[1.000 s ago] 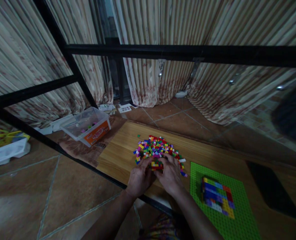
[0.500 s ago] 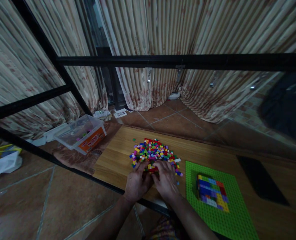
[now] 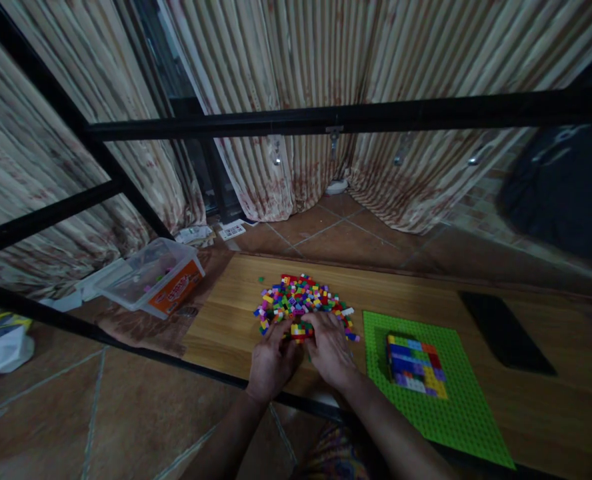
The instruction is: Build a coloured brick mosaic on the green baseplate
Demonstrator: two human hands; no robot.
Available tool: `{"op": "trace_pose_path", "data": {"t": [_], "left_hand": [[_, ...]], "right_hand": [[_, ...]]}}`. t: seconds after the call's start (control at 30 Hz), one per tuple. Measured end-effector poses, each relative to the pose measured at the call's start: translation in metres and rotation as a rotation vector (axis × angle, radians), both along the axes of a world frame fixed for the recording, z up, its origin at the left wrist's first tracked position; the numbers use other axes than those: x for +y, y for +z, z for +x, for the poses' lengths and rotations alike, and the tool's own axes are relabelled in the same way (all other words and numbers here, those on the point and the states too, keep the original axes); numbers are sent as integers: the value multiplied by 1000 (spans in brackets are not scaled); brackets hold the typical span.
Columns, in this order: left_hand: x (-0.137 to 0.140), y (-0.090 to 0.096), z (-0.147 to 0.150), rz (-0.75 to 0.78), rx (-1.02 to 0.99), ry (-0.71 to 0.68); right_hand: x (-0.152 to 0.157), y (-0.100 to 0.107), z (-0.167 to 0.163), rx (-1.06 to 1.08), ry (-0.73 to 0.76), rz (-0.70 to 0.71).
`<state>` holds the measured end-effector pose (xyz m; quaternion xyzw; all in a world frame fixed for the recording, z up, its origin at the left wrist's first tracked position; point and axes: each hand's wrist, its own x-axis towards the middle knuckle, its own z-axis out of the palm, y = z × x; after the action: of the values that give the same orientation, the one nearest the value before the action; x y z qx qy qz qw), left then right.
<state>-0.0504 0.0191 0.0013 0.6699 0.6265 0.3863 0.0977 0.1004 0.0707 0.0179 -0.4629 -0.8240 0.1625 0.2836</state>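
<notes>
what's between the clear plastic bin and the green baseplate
In the head view: wooden tabletop, the loose brick pile, left hand and right hand around red-and-yellow bricks.

The toy bricks (image 3: 296,301) and bumpy baseplate (image 3: 463,400) look plastic, the tabletop (image 3: 406,295) smooth wood, the curtains (image 3: 306,60) cloth.

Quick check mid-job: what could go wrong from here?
The small red-and-yellow plastic brick piece between the left hand and right hand might slip into the loose multicoloured plastic brick pile just beyond. The right forearm passes close to the green studded square baseplate, so a swing could nudge the flat multicoloured brick block on it. The hands work near the front edge of the brown wooden tabletop; stray bricks may fall.
</notes>
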Motion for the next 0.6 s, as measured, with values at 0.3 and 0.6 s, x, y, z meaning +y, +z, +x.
{"op": "trace_pose_path", "data": {"t": [0.3, 0.6], "left_hand": [[0, 4, 0, -30, -39, -51], [-7, 8, -3, -72, -222, -42]], "right_hand": [[-7, -2, -1, 79, 23, 8], [-20, 15, -9, 497, -83, -253]]}}
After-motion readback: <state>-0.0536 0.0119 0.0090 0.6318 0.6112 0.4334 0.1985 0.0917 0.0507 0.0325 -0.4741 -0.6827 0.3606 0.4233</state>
